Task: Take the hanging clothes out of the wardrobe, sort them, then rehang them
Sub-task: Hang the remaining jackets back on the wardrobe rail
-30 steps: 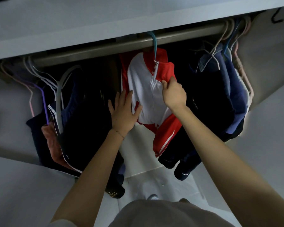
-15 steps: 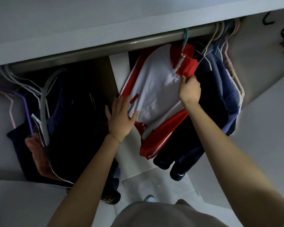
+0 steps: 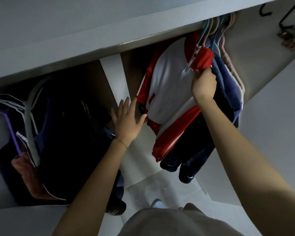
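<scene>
The red-and-white jacket point(image 3: 170, 86) has slid right along the rail point(image 3: 126, 44) against the blue clothes point(image 3: 228, 79); my right hand point(image 3: 203, 84) clamps its collar, my left hand point(image 3: 126, 121) has its fingers spread apart.

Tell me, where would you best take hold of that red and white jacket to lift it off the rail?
Probably the neck of the teal hanger, just above the collar of the jacket, reached from the front-left: blue clothes crowd its right side, and loose fabric would only stretch. The right hand pinches the red collar.

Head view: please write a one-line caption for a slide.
Right hand grips the hanging red-white jacket; left hand open near it.
</scene>
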A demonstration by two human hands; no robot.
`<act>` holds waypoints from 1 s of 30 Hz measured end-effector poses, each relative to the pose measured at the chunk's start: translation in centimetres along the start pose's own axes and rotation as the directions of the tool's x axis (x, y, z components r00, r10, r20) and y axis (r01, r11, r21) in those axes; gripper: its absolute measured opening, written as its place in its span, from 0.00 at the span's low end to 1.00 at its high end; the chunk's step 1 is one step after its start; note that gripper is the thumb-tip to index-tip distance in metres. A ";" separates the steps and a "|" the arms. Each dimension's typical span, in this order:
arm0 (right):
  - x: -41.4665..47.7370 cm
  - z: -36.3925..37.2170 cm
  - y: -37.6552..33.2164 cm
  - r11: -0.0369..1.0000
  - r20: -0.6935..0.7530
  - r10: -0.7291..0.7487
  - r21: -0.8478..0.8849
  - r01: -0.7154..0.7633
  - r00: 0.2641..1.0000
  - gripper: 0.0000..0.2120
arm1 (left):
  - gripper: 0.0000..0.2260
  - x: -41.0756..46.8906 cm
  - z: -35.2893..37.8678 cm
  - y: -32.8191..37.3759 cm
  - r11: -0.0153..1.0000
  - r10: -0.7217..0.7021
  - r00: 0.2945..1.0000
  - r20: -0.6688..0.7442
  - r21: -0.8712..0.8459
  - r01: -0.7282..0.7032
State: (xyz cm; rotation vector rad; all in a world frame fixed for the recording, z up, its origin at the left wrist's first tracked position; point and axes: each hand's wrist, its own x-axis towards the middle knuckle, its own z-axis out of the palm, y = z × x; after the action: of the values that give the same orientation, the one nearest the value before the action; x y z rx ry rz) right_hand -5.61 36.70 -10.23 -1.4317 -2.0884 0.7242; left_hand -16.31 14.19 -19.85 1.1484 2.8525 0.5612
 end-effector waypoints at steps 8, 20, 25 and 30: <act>-3.1 0.2 2.4 0.968 -0.067 -0.240 0.060 0.244 0.968 0.28 | 0.33 0.0 1.7 2.6 0.992 0.113 0.994 0.011 -0.058 -0.112; -11.7 -1.4 11.5 0.900 -0.125 -0.425 -0.163 0.404 0.896 0.27 | 0.35 -3.2 6.4 7.9 0.942 0.332 0.941 0.070 -0.078 -0.327; -17.5 -2.1 16.0 0.929 -0.030 -0.283 -0.258 0.266 0.959 0.31 | 0.34 -7.5 8.5 9.8 0.914 0.404 0.907 0.115 -0.017 -0.405; -23.3 -4.6 22.2 0.935 0.105 -0.098 -0.330 0.128 0.990 0.32 | 0.33 -12.6 10.6 12.3 0.879 0.472 0.862 0.184 -0.014 -0.478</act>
State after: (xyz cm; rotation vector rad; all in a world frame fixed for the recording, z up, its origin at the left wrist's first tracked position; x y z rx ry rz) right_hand 19.87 22.20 -24.22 -1.4578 -2.4304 0.4018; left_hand 2.61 17.31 -27.15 1.8233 2.4260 0.3885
